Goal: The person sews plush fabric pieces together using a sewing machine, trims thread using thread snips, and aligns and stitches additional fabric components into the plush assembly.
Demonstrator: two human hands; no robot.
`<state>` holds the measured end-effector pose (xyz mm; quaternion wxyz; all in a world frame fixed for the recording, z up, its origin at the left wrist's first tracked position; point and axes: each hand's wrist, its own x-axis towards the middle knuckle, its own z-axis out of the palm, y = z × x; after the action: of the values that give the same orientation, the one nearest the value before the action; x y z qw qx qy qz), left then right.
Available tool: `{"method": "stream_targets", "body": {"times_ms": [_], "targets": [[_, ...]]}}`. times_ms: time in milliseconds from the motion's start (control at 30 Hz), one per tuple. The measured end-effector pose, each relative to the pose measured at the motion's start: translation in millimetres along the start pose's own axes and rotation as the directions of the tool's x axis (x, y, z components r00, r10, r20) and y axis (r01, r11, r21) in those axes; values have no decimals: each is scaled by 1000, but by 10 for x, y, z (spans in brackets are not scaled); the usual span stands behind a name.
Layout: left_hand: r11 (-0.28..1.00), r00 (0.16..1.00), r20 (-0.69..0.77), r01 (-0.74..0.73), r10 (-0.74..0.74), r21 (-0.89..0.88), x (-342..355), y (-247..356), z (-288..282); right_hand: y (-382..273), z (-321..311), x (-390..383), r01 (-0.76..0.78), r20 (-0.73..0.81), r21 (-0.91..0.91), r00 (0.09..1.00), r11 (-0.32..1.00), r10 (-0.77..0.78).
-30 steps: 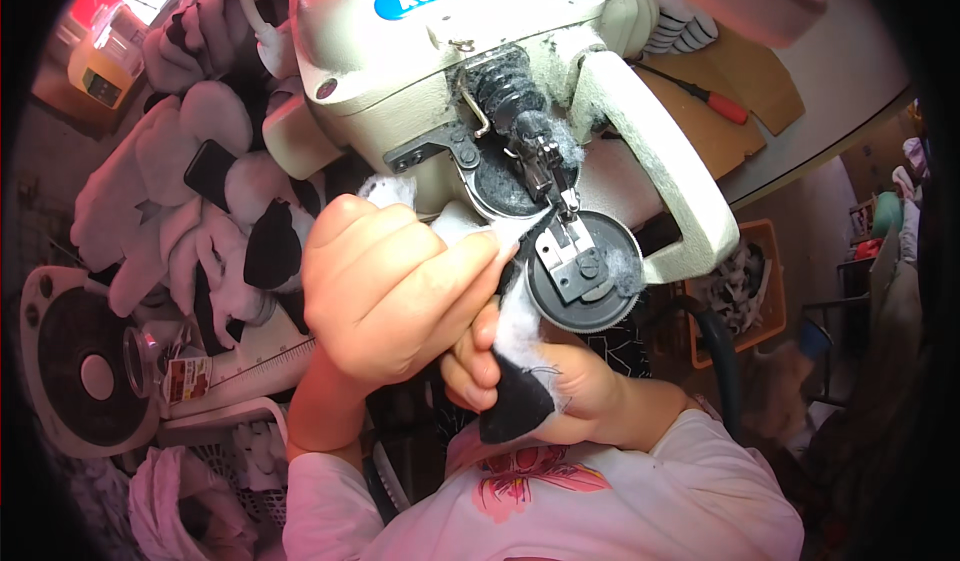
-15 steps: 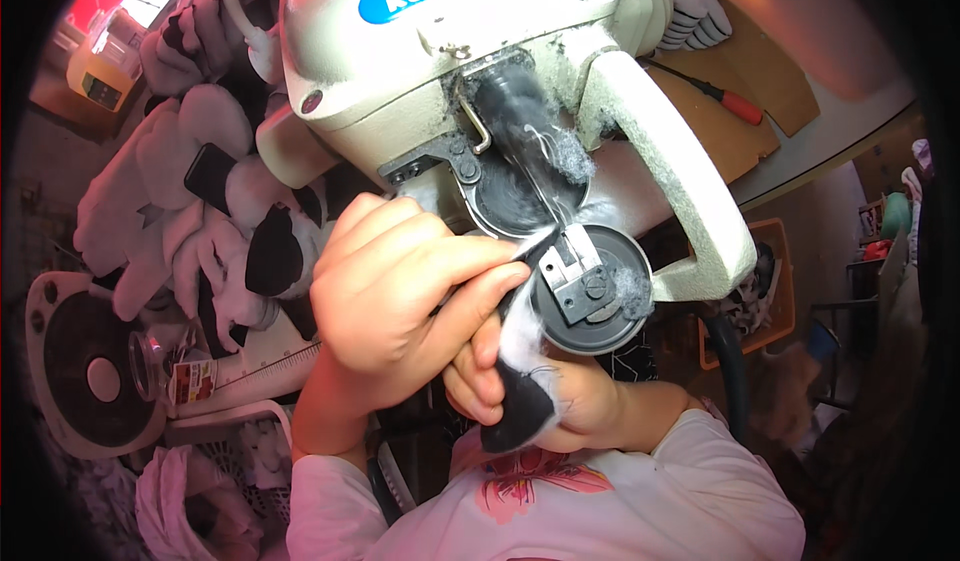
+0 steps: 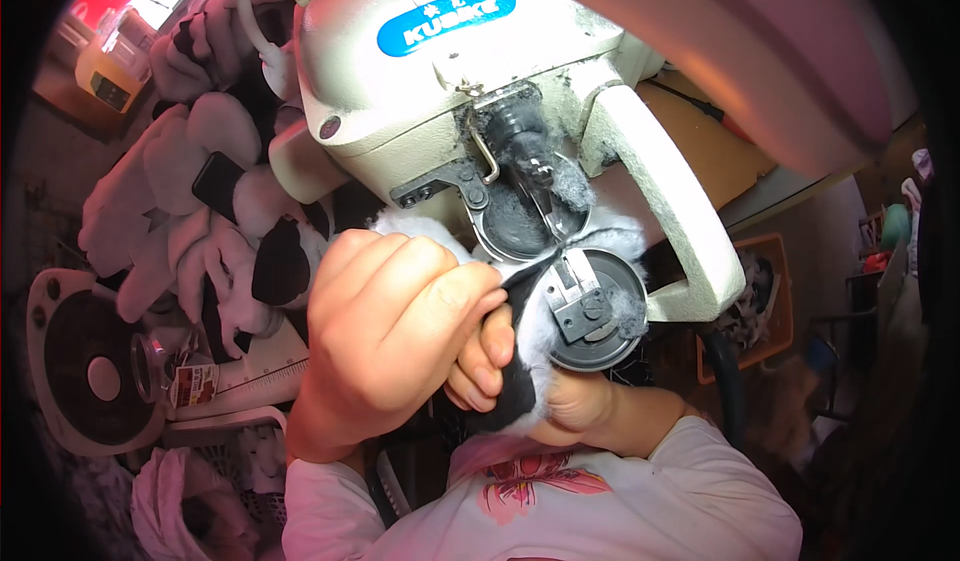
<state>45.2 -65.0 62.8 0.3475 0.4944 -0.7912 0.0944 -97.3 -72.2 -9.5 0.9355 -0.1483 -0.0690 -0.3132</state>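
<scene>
A black and white plush fabric piece (image 3: 519,394) is pinched between the two round discs of a cream-coloured fur sewing machine (image 3: 390,91). My left hand (image 3: 395,326) is closed, its thumb and forefinger gripping the fabric's edge just left of where the discs meet. Below the front disc (image 3: 598,313), my right hand (image 3: 575,401) wraps round the hanging part of the piece, its fingertips showing on the left of the dark cloth. White fluff of the piece shows behind my left knuckles and right of the discs. Grey lint clings to the disc and the machine's shaft.
The machine's curved arm (image 3: 675,201) arches down on the right. Stuffed white and black plush pieces (image 3: 165,176) are heaped at left, beside a round-faced scale-like device (image 3: 95,361). An orange crate (image 3: 775,306) stands lower right, and a white basket (image 3: 225,431) lower left.
More plush now shows behind my left hand and right of the discs. My left hand has shifted slightly left and down. The view has shifted, and a pink curved shape covers more of the upper right.
</scene>
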Motion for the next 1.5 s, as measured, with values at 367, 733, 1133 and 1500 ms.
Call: {"method": "stream_targets", "body": {"times_ms": [367, 733, 1133, 1500], "targets": [[996, 997, 26, 76, -78, 56, -2, 18, -85, -73, -133, -51, 89, -39, -161, 995, 983, -96], [999, 995, -95, 22, -19, 38, -131, -42, -3, -78, -285, -106, 100, -8, -213, 995, 972, -104], [906, 917, -102, 355, -386, -232, -99, 183, 38, -55, -68, -125, 35, -314, -383, 935, 923, -165], [880, 954, -89, 224, -285, -419, -173, -55, 219, -46, -206, -213, 85, -213, -218, 968, 972, -133]]}}
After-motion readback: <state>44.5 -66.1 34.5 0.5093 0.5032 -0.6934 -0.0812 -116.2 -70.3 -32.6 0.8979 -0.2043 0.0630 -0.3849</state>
